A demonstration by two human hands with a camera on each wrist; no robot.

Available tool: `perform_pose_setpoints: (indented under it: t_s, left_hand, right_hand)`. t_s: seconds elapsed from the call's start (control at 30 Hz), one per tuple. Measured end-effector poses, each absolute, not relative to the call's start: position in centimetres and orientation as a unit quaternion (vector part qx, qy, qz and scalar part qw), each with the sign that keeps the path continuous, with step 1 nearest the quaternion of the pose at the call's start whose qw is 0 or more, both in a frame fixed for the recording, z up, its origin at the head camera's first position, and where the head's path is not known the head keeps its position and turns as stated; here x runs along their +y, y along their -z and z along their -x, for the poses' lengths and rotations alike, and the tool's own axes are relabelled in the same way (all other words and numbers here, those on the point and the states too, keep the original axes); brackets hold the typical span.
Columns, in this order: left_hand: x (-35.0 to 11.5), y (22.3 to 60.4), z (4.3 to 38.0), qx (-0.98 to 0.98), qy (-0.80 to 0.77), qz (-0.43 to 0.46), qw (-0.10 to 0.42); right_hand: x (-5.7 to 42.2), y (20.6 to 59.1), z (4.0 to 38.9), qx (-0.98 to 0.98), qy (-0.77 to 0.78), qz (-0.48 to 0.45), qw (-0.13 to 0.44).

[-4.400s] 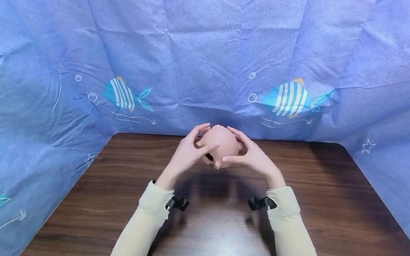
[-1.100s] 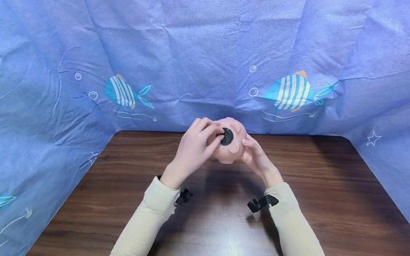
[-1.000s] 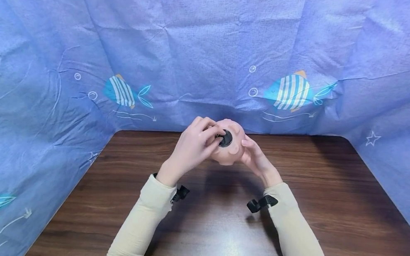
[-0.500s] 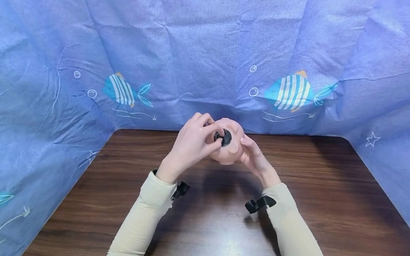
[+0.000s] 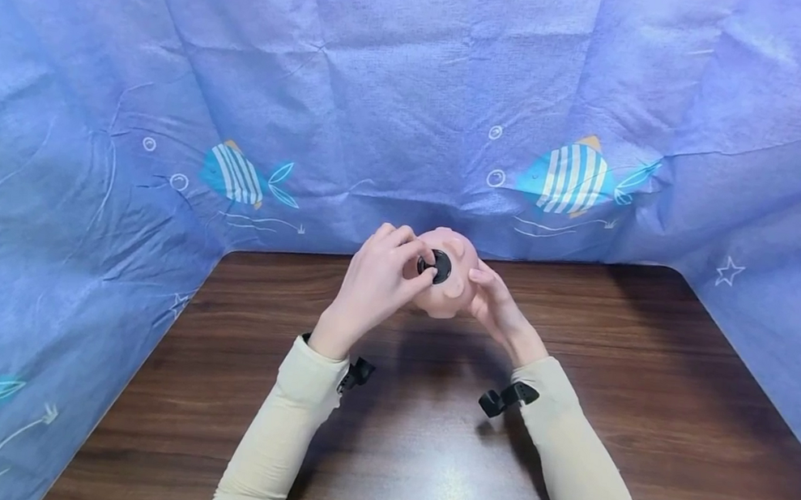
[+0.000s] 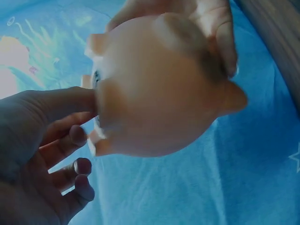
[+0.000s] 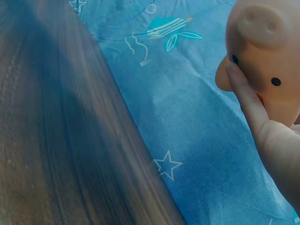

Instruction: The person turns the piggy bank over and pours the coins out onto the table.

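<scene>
A pink piggy bank is held up over the far part of the table, its underside with the stubby feet facing the head camera. In the middle of that underside sits a round black plug. My left hand pinches at the plug with thumb and forefinger; its other fingers are bent clear of the bank in the left wrist view. The right hand grips the bank's body from the right. The right wrist view shows the snout and two black eyes, with my thumb along the face by one eye.
Below the hands lies a dark wood-grain table with rounded far corners. A blue cloth printed with striped fish hangs around its back and sides. Each wrist wears a black camera band.
Since the earliest frame the piggy bank has been turned so its underside faces the head camera. The left hand has gone from its side to the plug. Over the last second little moves.
</scene>
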State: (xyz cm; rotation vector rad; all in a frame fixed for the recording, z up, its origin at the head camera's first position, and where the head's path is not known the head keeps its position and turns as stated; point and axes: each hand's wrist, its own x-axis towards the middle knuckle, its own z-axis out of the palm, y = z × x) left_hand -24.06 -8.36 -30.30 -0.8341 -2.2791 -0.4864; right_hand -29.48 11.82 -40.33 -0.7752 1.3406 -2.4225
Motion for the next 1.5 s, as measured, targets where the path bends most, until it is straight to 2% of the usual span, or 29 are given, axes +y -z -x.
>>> perform_pose_setpoints:
  t_s: [0.13,0.47,0.87,1.27,1.5]
  left_hand:
    - [-8.5,29.9,23.8,-0.879,0.150,0.323,0.317]
    - [-7.9,30.4,23.2,-0.872,0.187,0.287,0.349]
    - [-5.4,31.8,22.6,-0.833,0.241,0.234,0.440]
    - [-6.2,31.4,22.9,-0.850,0.197,0.279,0.402]
    - [-6.4,31.8,23.4,-0.844,0.181,0.291,0.412]
  right_hand:
    - [11.9,40.3,29.6,0.456,0.835,0.281,0.130]
    - [11.5,40.8,29.8,0.432,0.847,0.281,0.130]
    - [11.3,40.4,29.4,0.383,0.865,0.301,0.119]
    - [11.4,40.5,29.8,0.409,0.851,0.302,0.134]
    - [11.4,40.9,30.0,0.415,0.852,0.290,0.135]
